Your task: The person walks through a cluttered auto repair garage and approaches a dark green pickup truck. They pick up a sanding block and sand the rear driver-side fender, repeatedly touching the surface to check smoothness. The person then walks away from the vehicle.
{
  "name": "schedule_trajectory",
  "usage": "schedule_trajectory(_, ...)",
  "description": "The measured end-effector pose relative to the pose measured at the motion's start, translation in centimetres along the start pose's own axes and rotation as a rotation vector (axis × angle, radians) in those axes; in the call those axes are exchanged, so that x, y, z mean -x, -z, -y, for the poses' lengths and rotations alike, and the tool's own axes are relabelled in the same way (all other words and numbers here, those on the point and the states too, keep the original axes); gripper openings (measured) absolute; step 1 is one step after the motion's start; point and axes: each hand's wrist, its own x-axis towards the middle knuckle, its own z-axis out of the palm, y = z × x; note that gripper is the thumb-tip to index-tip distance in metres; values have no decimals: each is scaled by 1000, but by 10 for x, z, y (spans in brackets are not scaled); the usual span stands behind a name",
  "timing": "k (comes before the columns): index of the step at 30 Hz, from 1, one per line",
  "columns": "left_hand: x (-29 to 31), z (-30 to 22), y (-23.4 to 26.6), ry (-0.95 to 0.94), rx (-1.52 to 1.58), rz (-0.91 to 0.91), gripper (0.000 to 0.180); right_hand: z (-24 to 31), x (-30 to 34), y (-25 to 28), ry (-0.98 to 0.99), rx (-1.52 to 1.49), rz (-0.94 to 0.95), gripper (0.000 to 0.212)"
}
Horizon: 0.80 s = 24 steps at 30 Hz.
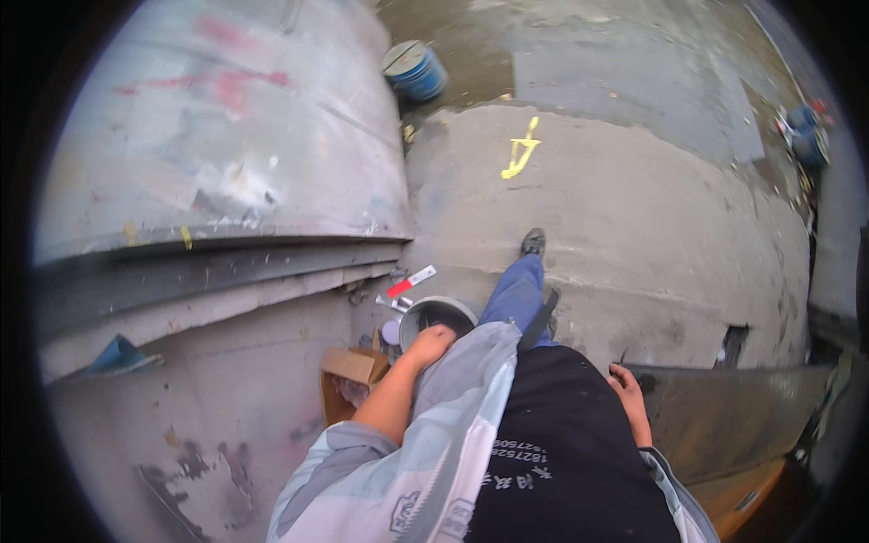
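Observation:
My left hand (430, 345) is closed in a fist at the near rim of a grey bucket (466, 315). Its fingers face away, so what they hold, if anything, is hidden. Dark contents show inside the bucket. My right hand (626, 384) hangs by my right hip with its fingers curled. A thin dark bit shows at its fingertips, too small to name. Close behind that hand is the edge of a brown metal panel (724, 407). Left of the bucket are an open cardboard box (356, 364), a pale purple round thing (391, 332) and a red-and-white strip (412, 281).
A large grey metal structure (299, 136) with a ledge fills the left side. On the concrete floor (652, 217) ahead is a yellow painted mark (520, 156). A blue drum (415, 71) stands beyond the structure. Blue objects (804, 136) lie along the right edge.

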Motion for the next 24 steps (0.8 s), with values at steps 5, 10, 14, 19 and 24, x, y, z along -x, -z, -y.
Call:
schedule_trajectory(5, -36, -18, 3, -132, 214, -213, 29, 57, -87, 22, -65, 147, 45, 48)
schedule_trajectory(10, -46, -8, 14, 177, 413, -258, 27, 162, -150, 27, -160, 203, 35, 47)
schedule_trajectory(14, -41, -13, -1, 285, 607, -273, 27, 209, -189, 40, -98, 210, 23, 47)
schedule_trajectory(19, -19, -28, -41, 238, 649, -445, 21, 238, -232, 55, -122, 412, 150, 47)
schedule_trajectory(24, 15, -8, -139, 251, 778, -539, 24, 284, -252, 47, -64, 713, 313, 47)
